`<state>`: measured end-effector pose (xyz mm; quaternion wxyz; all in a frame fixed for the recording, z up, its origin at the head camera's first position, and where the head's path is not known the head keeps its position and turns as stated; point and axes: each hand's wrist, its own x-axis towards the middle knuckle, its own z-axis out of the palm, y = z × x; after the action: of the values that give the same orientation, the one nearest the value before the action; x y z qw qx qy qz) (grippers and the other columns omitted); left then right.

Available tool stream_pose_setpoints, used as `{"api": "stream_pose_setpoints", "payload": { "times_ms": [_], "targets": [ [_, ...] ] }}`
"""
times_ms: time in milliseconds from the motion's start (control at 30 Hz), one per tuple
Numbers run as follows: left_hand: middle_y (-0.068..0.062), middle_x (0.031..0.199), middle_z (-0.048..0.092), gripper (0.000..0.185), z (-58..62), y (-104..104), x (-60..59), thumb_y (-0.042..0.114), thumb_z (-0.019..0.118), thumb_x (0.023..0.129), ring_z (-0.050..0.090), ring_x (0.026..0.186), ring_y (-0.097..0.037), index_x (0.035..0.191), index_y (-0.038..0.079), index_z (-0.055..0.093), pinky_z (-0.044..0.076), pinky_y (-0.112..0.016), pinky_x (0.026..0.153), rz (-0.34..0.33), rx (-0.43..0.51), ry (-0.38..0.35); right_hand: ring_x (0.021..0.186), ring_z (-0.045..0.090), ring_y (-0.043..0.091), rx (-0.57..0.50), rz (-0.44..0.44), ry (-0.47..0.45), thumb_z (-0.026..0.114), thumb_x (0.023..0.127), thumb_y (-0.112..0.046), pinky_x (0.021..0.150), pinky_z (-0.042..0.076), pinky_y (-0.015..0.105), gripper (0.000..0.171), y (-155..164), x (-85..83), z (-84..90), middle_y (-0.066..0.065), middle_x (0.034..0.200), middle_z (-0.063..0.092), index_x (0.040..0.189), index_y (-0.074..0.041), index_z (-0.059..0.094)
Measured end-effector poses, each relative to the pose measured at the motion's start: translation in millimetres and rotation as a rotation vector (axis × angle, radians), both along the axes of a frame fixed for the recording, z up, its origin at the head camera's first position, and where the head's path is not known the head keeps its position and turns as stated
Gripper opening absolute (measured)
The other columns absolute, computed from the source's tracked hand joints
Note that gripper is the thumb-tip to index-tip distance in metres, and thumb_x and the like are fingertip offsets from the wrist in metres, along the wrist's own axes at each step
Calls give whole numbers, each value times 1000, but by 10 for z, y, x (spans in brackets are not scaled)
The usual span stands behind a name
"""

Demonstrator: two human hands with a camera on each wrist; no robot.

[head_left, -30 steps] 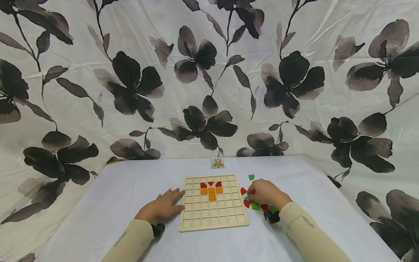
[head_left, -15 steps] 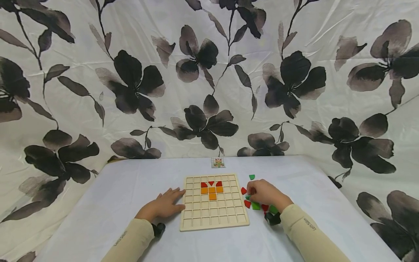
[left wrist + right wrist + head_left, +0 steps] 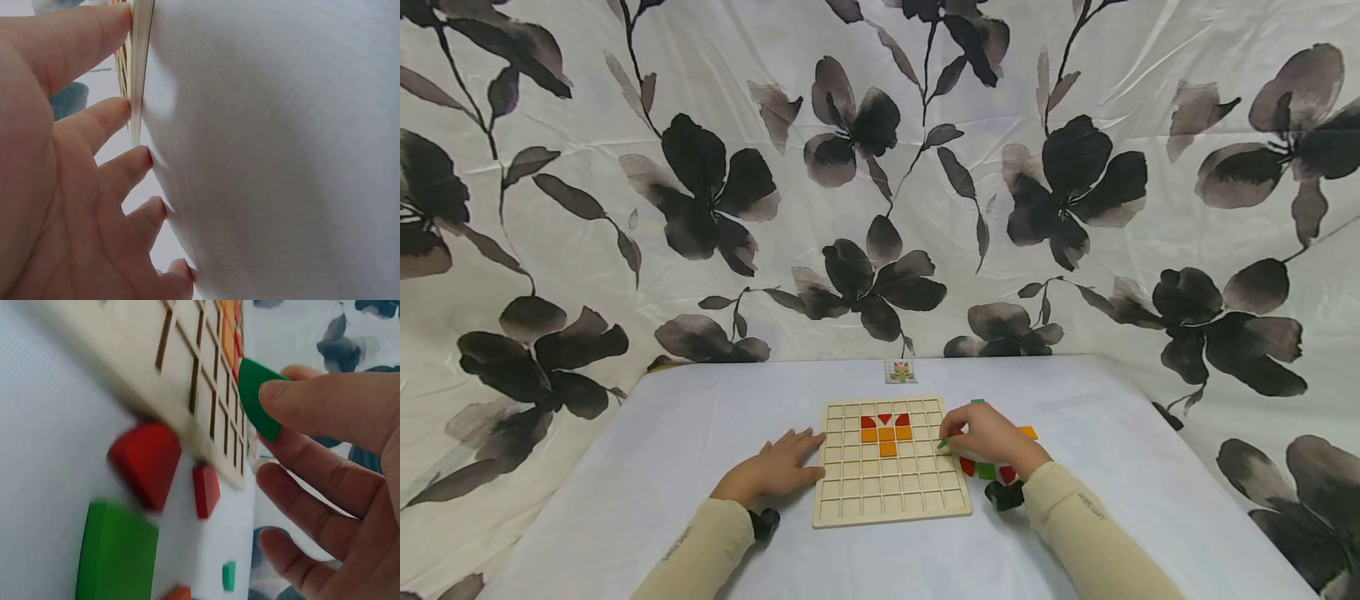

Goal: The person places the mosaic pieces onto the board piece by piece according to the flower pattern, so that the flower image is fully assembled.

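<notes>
A wooden grid board [image 3: 892, 485] lies on the white table, with red and orange tiles [image 3: 887, 434] set in its upper middle cells. My left hand [image 3: 777, 467] rests at the board's left edge; in the left wrist view its thumb and index fingertip touch the wooden side [image 3: 140, 69], fingers spread. Between thumb and fingers my right hand [image 3: 988, 433] pinches a green quarter-round tile [image 3: 258, 397], held over the board's right edge. Below that hand, a red tile [image 3: 147, 464] and a green square tile [image 3: 117, 553] lie beside the board.
More loose pieces lie right of the board, including an orange tile [image 3: 1028, 432] and a green tile [image 3: 229, 575]. A small pattern card [image 3: 900, 371] lies at the table's far edge. Behind the table hangs a floral cloth [image 3: 880, 167].
My right hand has lifted a green tile from the loose pieces and moved left to the board's right edge. An orange tile has come into view behind it. The left hand stays put.
</notes>
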<state>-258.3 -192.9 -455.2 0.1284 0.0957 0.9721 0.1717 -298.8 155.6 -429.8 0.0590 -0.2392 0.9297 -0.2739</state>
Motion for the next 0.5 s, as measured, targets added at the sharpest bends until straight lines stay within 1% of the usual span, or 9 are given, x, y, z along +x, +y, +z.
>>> {"api": "stream_pose_setpoints", "payload": {
  "times_ms": [67, 233, 333, 500],
  "targets": [
    [-15, 157, 32, 66, -2, -2, -3, 43, 59, 93, 20, 147, -43, 149, 14, 39, 14, -68, 114, -1, 1, -2, 83, 56, 12, -11, 17, -16, 68, 88, -13, 81, 49, 34, 9, -51, -10, 1, -11, 87, 69, 88, -21, 73],
    [-15, 157, 32, 66, -11, -4, -6, 43, 59, 93, 21, 147, -43, 149, 15, 39, 14, -68, 114, -3, -3, -4, 93, 58, 12, -37, 19, -35, 63, 93, -11, 88, 52, 37, 17, -188, -36, -10, -7, 103, 71, 102, -18, 75],
    [-15, 157, 32, 66, -7, -3, -1, 43, 59, 92, 21, 146, -43, 149, 15, 39, 14, -68, 114, -5, -2, 0, 92, 59, 12, -54, 17, -42, 64, 92, -10, 89, 53, 37, 16, -267, -58, -14, -5, 101, 71, 102, -17, 74],
    [-16, 156, 34, 67, 3, -3, 8, 44, 60, 91, 22, 146, -44, 148, 14, 41, 15, -69, 113, -7, 4, 17, 89, 57, 13, -68, 24, -49, 69, 90, -14, 87, 50, 36, 7, -373, -101, -30, -8, 93, 70, 92, -18, 74]
  ]
}}
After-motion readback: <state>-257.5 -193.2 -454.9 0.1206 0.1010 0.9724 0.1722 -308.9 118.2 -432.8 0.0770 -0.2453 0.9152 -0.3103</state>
